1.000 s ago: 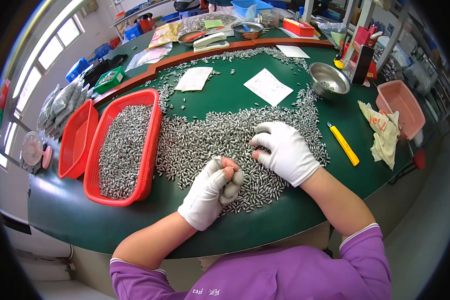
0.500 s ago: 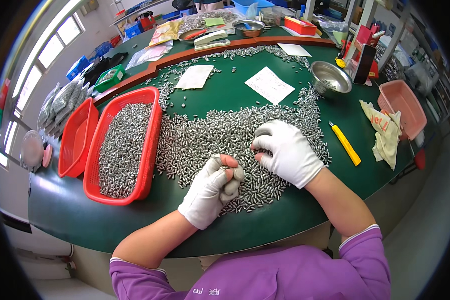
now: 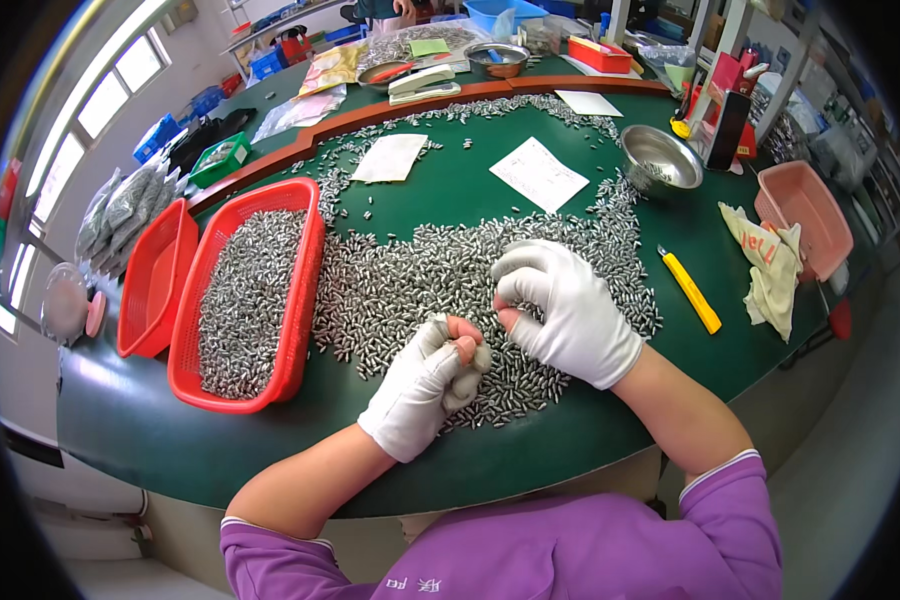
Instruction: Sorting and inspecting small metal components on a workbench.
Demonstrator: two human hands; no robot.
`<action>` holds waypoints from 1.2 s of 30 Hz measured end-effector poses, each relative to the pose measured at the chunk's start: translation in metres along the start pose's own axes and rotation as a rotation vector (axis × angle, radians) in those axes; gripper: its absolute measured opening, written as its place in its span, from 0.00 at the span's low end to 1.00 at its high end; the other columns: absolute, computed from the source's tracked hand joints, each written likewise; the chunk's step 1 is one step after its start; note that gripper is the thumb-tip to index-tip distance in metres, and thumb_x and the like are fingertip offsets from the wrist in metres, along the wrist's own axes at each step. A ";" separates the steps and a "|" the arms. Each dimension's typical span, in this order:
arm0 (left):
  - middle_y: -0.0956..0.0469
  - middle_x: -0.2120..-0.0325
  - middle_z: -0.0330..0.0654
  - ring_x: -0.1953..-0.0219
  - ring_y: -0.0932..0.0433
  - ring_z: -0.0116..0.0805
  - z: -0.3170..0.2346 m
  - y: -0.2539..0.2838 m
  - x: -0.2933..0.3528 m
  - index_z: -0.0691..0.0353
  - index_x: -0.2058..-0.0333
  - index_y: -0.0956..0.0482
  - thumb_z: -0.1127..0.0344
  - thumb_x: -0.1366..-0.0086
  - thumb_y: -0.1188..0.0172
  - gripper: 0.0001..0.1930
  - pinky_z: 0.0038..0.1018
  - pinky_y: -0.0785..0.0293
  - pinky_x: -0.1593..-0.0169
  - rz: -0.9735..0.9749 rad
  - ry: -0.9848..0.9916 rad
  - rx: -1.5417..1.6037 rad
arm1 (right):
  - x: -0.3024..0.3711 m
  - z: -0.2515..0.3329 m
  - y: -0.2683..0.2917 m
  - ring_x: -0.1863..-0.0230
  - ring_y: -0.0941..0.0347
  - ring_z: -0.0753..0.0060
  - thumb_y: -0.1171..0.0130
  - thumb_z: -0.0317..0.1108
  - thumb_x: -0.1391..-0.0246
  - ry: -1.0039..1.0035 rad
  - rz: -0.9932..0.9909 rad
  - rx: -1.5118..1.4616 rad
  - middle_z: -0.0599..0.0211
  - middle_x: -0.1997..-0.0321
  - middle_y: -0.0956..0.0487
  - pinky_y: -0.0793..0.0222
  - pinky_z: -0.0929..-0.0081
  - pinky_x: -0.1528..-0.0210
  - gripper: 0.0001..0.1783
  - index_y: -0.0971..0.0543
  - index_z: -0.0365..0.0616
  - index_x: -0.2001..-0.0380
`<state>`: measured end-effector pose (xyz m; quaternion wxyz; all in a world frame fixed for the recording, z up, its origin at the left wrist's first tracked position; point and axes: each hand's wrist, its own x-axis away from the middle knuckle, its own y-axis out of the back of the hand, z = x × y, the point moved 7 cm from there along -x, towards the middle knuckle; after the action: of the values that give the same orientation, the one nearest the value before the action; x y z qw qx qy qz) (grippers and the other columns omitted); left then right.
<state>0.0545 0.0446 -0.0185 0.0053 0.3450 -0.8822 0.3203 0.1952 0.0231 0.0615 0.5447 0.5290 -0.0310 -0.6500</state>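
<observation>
A broad spread of small silvery metal pieces (image 3: 400, 275), short and rod-like, covers the middle of the green table (image 3: 210, 450). Over its near edge, my left hand (image 3: 415, 390), in a white glove with bare thumb and index fingertips, is curled closed. Whatever lies inside those fingers is hidden. My right hand (image 3: 575, 315), gloved the same way, hovers just above the pieces to the right, its thumb and fingers bent together near my left fingertips. Any piece between them is too small to make out. Left of the spread stands a red basket (image 3: 308, 290) filled with the same pieces.
Another red basket (image 3: 135, 325) stands farther left. On the right lie a yellow cutter (image 3: 692, 292), a steel bowl (image 3: 682, 160), a cloth (image 3: 768, 265) and a pink basket (image 3: 820, 225). Paper slips (image 3: 538, 175) lie beyond the spread. A brown wooden strip (image 3: 370, 110) edges the far side.
My right hand has shifted a little left, nearer my left hand, and its fingers have drawn closer together. My left hand stays curled, moved slightly right. At the back, a person's hand has appeared.
</observation>
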 end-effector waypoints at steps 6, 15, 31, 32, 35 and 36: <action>0.30 0.72 0.33 0.78 0.39 0.18 0.000 -0.004 0.002 0.55 0.60 0.33 0.54 0.32 0.42 0.14 0.16 0.44 0.75 -0.009 0.044 -0.093 | 0.003 0.006 -0.004 0.53 0.24 0.55 0.31 0.28 0.59 -0.001 0.068 -0.157 0.64 0.62 0.21 0.29 0.62 0.51 0.10 0.23 0.45 0.72; 0.31 0.73 0.31 0.77 0.39 0.17 0.000 -0.004 0.004 0.53 0.61 0.33 0.53 0.33 0.40 0.14 0.15 0.46 0.75 0.008 0.042 -0.090 | 0.008 0.007 -0.010 0.59 0.23 0.58 0.29 0.29 0.58 0.026 0.117 -0.286 0.65 0.64 0.20 0.27 0.65 0.56 0.11 0.20 0.45 0.69; 0.33 0.75 0.30 0.79 0.41 0.17 -0.004 -0.013 0.006 0.53 0.62 0.31 0.53 0.34 0.40 0.14 0.15 0.48 0.76 0.047 0.039 -0.060 | 0.009 0.005 -0.013 0.60 0.23 0.64 0.30 0.24 0.57 -0.020 0.139 -0.473 0.64 0.62 0.20 0.26 0.70 0.56 0.11 0.18 0.43 0.68; 0.34 0.75 0.30 0.79 0.42 0.17 -0.004 -0.013 0.006 0.53 0.61 0.31 0.53 0.33 0.40 0.13 0.16 0.48 0.76 0.038 0.038 -0.061 | 0.009 0.006 -0.013 0.60 0.23 0.64 0.30 0.24 0.57 -0.020 0.139 -0.474 0.64 0.62 0.20 0.26 0.70 0.56 0.11 0.18 0.43 0.68; 0.33 0.74 0.31 0.78 0.41 0.17 -0.001 -0.008 0.005 0.53 0.61 0.32 0.54 0.32 0.42 0.12 0.16 0.47 0.76 0.031 0.030 -0.030 | 0.008 0.004 -0.008 0.61 0.23 0.64 0.30 0.25 0.58 -0.052 0.070 -0.384 0.65 0.62 0.19 0.26 0.69 0.57 0.12 0.18 0.43 0.67; 0.33 0.74 0.31 0.78 0.41 0.17 -0.001 -0.008 0.005 0.53 0.61 0.32 0.54 0.32 0.42 0.12 0.16 0.47 0.76 0.031 0.030 -0.030 | 0.007 0.003 -0.007 0.62 0.23 0.63 0.30 0.26 0.59 -0.054 0.055 -0.352 0.65 0.62 0.20 0.26 0.68 0.58 0.12 0.18 0.43 0.67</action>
<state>0.0556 0.0378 -0.0125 0.0187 0.3262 -0.8920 0.3122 0.1894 0.0187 0.0544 0.6454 0.4069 0.0542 -0.6442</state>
